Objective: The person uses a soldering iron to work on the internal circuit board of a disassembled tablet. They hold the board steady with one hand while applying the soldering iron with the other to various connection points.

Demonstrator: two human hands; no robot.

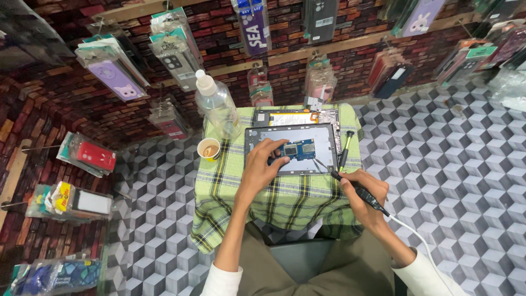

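An opened tablet [307,135] lies on a small table under a green checked cloth [285,197], its blue circuit board [300,149] exposed. My left hand [262,165] rests on the tablet's lower left part, fingers touching the board. My right hand [364,197] grips a black soldering iron [359,192] with a white cord; its thin tip reaches toward the board's right edge. Behind the tablet lies a second opened panel with an orange strip [293,117].
A clear plastic bottle [217,106] and a paper cup [209,148] stand at the table's left back. A black screwdriver [345,151] lies right of the tablet. Packaged phone cases [115,68] hang on the brick-pattern wall. The floor has a grey cube pattern [455,142].
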